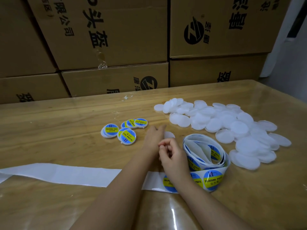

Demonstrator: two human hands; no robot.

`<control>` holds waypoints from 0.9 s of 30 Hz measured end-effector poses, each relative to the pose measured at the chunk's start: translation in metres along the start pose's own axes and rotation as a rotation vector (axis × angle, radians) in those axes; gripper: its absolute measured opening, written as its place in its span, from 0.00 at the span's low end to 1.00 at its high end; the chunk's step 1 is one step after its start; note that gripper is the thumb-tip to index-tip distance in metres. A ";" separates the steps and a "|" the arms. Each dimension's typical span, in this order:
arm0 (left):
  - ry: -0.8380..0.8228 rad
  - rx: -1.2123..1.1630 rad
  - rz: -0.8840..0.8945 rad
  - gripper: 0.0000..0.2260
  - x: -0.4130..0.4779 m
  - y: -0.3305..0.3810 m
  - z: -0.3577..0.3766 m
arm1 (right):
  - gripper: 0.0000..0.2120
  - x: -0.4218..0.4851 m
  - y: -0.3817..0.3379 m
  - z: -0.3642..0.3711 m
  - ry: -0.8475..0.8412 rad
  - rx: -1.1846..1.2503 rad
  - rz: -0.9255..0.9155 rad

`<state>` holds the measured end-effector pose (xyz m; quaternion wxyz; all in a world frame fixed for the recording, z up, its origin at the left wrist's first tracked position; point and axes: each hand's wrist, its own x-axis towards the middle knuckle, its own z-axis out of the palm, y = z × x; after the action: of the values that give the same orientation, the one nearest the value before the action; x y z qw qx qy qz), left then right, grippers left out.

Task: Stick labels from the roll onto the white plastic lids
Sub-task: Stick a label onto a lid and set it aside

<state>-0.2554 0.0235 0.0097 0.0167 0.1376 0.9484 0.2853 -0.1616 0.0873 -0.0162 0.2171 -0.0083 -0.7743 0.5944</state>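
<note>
Head view: single white lid seen just right of left hand, touching it, just beyond right hand. Left fingers stretched forward; grip on lid cannot be told. Right fingers curled tight; whether label is pinched cannot be told. Label roll stood on table just right of right hand; next labels on strip under right wrist, so right hand judged nearer.

Stacked brown cardboard boxes stand behind a glossy wooden table, a white wall at right

matt plastic lids, glossy wood-look tbl
</note>
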 end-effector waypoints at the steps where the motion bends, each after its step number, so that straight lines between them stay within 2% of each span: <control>1: 0.036 -0.009 0.029 0.15 -0.009 -0.002 -0.002 | 0.03 0.000 -0.001 0.000 0.002 -0.005 -0.006; 5: 0.050 -0.018 0.035 0.03 -0.032 -0.008 -0.001 | 0.07 -0.001 -0.001 -0.002 -0.001 -0.027 0.000; 6: 0.043 -0.021 0.030 0.04 -0.034 -0.005 -0.005 | 0.07 -0.001 -0.002 -0.002 -0.001 -0.025 0.004; 7: 0.028 0.073 0.075 0.06 -0.034 0.000 -0.009 | 0.08 -0.001 -0.003 -0.002 0.003 -0.023 0.004; 11: -0.087 0.425 0.331 0.22 -0.035 0.007 -0.012 | 0.08 -0.001 -0.005 -0.002 0.024 -0.013 -0.014; 14: -0.192 0.576 0.373 0.25 -0.032 0.005 -0.006 | 0.11 -0.001 -0.007 -0.002 0.033 -0.021 -0.010; 18: -0.142 0.450 0.274 0.18 -0.024 0.008 -0.009 | 0.06 -0.001 -0.007 -0.004 0.032 0.003 -0.025; 21: -0.194 0.308 0.134 0.19 -0.015 0.003 -0.011 | 0.06 -0.002 -0.008 -0.005 0.025 0.014 -0.030; 23: -0.174 0.291 0.110 0.14 -0.015 -0.007 -0.011 | 0.07 -0.002 -0.009 -0.005 0.024 0.021 -0.034; 26: -0.073 0.013 0.078 0.06 -0.030 -0.019 -0.009 | 0.11 -0.003 -0.009 -0.006 0.037 0.016 -0.046; 27: -0.031 -0.052 0.072 0.07 -0.038 -0.020 -0.009 | 0.11 -0.003 -0.009 -0.006 0.046 0.021 -0.049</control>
<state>-0.2248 -0.0077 0.0049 0.0245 0.1757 0.9347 0.3081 -0.1543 0.0892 -0.0075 0.2493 -0.0006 -0.7629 0.5965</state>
